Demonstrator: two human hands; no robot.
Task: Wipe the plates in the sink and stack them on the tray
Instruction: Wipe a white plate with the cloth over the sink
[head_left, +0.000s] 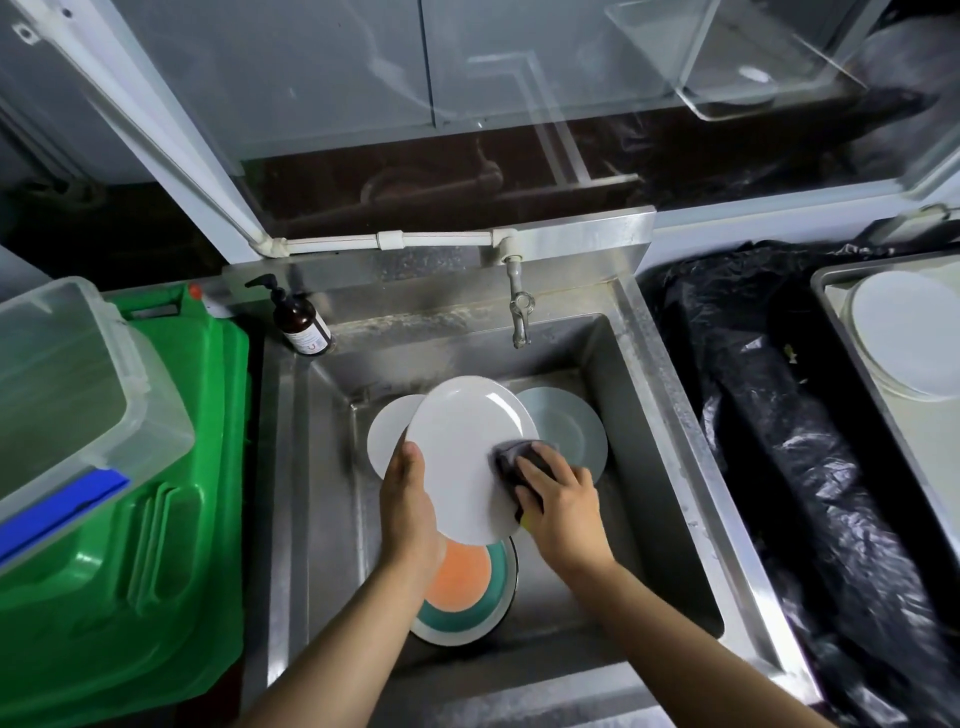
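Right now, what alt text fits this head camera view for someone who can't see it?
Over a steel sink, the left hand holds a white plate while the right hand wipes it with a dark cloth. More plates lie below.

Dim light falls on a grey wall panel (332, 78) behind a white pipe (384, 241) and steel tap (519, 312). A green bin (130, 571) stands left, a black bag-lined bin (779, 441) right, a pump bottle (301, 322) between.
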